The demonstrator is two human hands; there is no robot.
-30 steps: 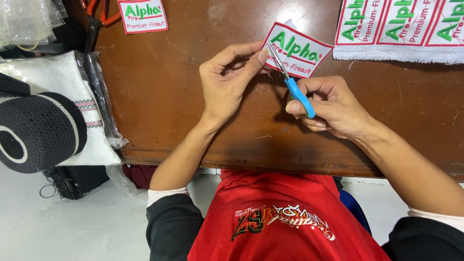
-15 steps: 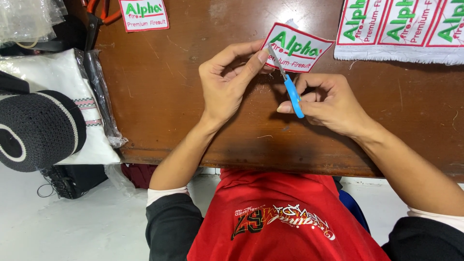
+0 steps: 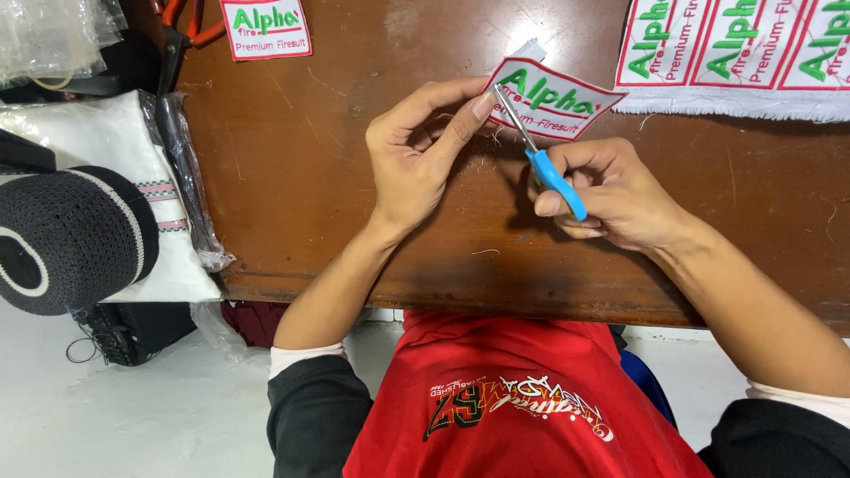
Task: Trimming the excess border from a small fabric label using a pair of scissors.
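Left hand [image 3: 416, 164]: pinched on the lower left corner of the embroidered patch [image 3: 551, 97], thumb and fingers pressed together.
Right hand [image 3: 611, 195]: closed around the blue-handled scissors [image 3: 542, 155].
Scissors: blades are laid against the patch's lower edge.
Patch: white with a red border, held just above the counter [image 3: 310, 186].
Far right: a strip of uncut patches [image 3: 735, 53] is laid on the counter.
Far left: a single cut patch [image 3: 266, 26] is laid flat.

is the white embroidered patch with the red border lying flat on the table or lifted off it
Lifted: the white embroidered patch with red border is pinched at its edge by the left hand, tilted above the brown wooden table.
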